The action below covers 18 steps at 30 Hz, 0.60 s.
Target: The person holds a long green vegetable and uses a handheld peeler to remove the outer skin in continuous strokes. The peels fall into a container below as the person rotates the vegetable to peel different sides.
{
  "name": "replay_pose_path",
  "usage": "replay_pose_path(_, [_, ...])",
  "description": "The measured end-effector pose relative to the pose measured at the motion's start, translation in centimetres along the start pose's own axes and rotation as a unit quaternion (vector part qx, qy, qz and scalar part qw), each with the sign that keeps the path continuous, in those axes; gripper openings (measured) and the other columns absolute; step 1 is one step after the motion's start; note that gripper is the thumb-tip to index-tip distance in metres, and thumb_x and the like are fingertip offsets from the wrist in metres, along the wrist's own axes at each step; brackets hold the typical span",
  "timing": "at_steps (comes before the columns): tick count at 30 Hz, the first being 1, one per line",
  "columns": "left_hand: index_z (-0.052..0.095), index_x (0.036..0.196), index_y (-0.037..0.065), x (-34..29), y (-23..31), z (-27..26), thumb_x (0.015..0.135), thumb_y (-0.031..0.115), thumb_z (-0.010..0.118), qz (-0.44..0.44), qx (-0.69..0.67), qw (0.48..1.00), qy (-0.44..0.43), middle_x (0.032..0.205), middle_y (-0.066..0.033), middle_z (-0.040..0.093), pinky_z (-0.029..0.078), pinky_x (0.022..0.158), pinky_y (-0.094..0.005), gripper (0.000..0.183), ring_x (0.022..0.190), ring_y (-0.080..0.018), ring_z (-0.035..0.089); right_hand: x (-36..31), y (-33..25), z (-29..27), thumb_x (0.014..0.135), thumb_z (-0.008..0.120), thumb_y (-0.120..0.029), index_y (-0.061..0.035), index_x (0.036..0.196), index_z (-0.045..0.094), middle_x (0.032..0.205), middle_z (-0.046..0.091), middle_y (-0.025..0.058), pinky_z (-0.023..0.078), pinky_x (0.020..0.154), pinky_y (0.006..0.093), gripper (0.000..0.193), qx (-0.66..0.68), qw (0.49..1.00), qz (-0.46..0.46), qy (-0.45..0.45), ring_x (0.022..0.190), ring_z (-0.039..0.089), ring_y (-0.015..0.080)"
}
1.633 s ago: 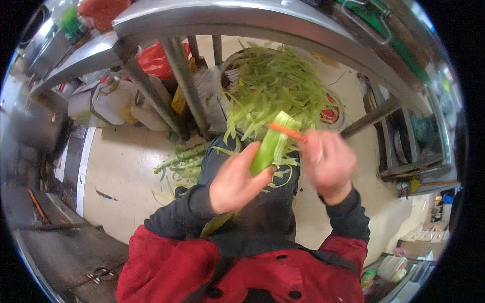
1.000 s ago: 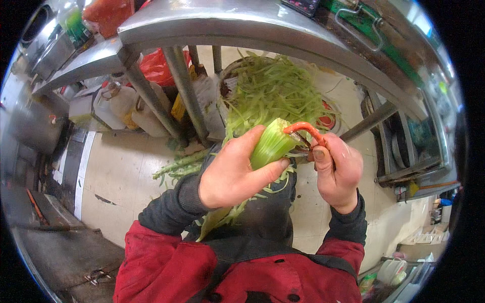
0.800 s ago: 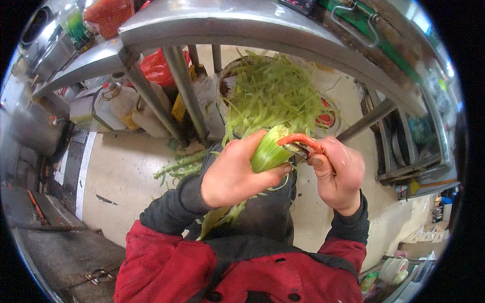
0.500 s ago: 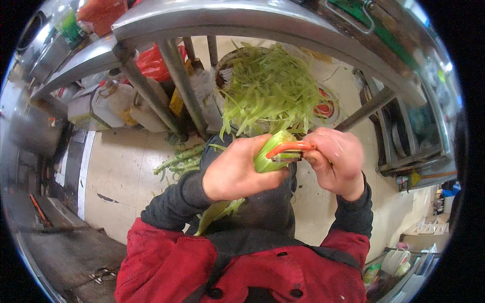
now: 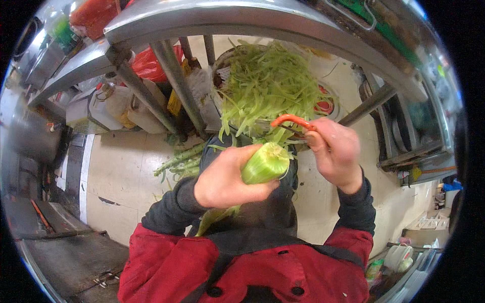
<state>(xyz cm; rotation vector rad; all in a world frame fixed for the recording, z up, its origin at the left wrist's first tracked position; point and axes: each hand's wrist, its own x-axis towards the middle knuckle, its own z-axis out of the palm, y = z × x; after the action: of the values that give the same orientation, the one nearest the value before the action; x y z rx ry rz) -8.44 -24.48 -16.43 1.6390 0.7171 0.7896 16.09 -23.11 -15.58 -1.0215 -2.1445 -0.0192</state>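
My left hand (image 5: pixel 225 179) is wrapped round a thick pale green celtuce stem (image 5: pixel 262 165), its cut end tipped up and to the right. Leaves (image 5: pixel 214 219) hang below that wrist over my lap. In my right hand (image 5: pixel 337 154) is an orange-handled peeler (image 5: pixel 294 120), raised just beyond the stem and apart from it, a strip of peel seeming to hang near its blade. A heap of long green peelings (image 5: pixel 270 83) rises above a round basket (image 5: pixel 216 93) on the floor in front of my knees.
A metal table (image 5: pixel 222 25) spans the space ahead, its legs (image 5: pixel 177 83) standing left of the basket. Plastic jugs (image 5: pixel 113 106) and a red bag (image 5: pixel 151 63) sit under it. More green stems (image 5: pixel 179 159) lie on the floor to the left. Shelving (image 5: pixel 404 126) stands at right.
The peeler in my right hand has come off the stem and moved up, away from me. My left hand has lowered slightly and turned the stem so its cut end shows.
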Motion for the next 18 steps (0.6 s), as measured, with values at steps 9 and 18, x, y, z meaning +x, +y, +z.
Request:
replay_pose_path(9, [0.064,0.105,0.003,0.1,-0.5,-0.3,0.075,0.009,0.07,-0.015,-0.062,0.998,0.007,0.086,-0.0044,0.068,0.051,0.074,-0.028,0.031,0.079,-0.0089,0.06,1.8,-3.8,-0.5,0.078,0.076,-0.012,-0.0046,0.095,0.062,0.069,0.057,0.0091,0.046,0.046,0.036,0.023,0.073,0.987,-0.126,-0.073,0.055,0.058,0.0267])
replay_pose_path(18, [0.066,0.113,0.0,-0.1,-0.1,-0.4,0.073,0.001,0.07,-0.024,-0.022,0.999,-0.006,0.098,-0.0057,0.068,0.051,0.079,-0.0282,0.04,0.09,-0.0113,0.063,2.2,-3.0,-1.2,0.083,0.073,-0.015,-0.0025,0.089,0.063,0.068,0.058,0.0107,0.048,0.048,0.0366,0.017,0.069,0.994,-0.078,-0.038,0.057,0.06,0.0287])
